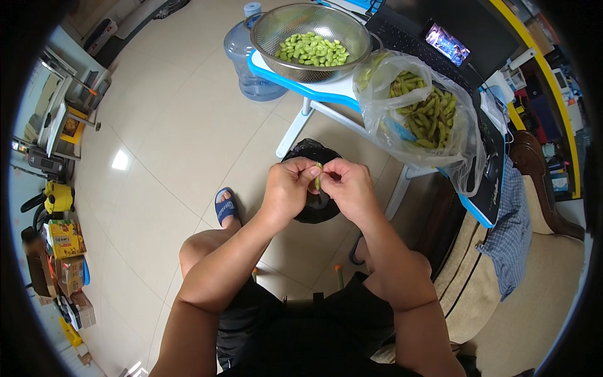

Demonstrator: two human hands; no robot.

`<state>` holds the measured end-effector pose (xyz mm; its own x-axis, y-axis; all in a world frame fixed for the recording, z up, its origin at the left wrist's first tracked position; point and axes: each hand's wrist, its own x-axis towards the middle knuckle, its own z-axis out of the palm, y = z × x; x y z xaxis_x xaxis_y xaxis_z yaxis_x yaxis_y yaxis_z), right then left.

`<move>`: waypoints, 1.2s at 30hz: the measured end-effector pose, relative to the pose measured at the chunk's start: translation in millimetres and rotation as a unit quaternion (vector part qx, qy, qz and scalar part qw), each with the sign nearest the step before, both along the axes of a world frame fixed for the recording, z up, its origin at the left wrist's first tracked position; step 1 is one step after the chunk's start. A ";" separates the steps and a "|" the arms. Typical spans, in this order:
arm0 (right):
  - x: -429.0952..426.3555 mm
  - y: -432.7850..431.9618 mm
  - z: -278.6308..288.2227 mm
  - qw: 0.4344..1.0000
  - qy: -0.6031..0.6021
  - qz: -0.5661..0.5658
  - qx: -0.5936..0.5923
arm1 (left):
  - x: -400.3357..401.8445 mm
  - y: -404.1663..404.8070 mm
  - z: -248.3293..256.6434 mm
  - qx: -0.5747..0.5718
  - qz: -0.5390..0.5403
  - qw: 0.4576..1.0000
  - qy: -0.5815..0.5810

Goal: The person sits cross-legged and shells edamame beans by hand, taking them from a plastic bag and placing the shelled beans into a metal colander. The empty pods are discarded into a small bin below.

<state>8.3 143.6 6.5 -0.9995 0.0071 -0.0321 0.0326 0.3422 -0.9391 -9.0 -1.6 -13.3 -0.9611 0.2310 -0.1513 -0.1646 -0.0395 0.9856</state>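
Observation:
Between my fingertips is a green bean pod (318,177), held roughly upright. My left hand (288,184) pinches it from the left, and my right hand (347,184) grips it from the right. Below both hands, on the floor, stands a bin lined with a black plastic bag (313,150), partly hidden by the hands. Shelled green beans (313,49) lie in a perforated metal colander (271,35) on the table. To its right, an open clear plastic bag (377,113) holds many unshelled bean pods (431,118).
The blue-edged white folding table (330,88) also carries a laptop (400,40) and a lit phone (447,42). A large water bottle (259,82) stands beside the table. A cushioned wooden chair (541,264) is at the right; boxes (66,240) line the left wall.

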 end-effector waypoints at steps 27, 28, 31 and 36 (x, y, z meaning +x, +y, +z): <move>0.7 3.4 -4.0 0.996 0.025 0.024 -0.084 | -2.2 0.9 -0.7 0.115 -0.032 0.992 -0.029; 0.6 4.5 -4.9 0.995 0.021 0.021 -0.093 | -2.0 1.6 0.3 0.109 -0.033 0.993 -0.029; -0.7 7.9 -8.8 0.993 0.011 0.013 -0.114 | -2.9 2.3 2.8 0.089 -0.046 0.995 -0.028; -2.1 10.5 -7.8 0.995 -0.001 0.011 -0.104 | -4.3 1.9 13.0 0.045 -0.064 0.996 -0.030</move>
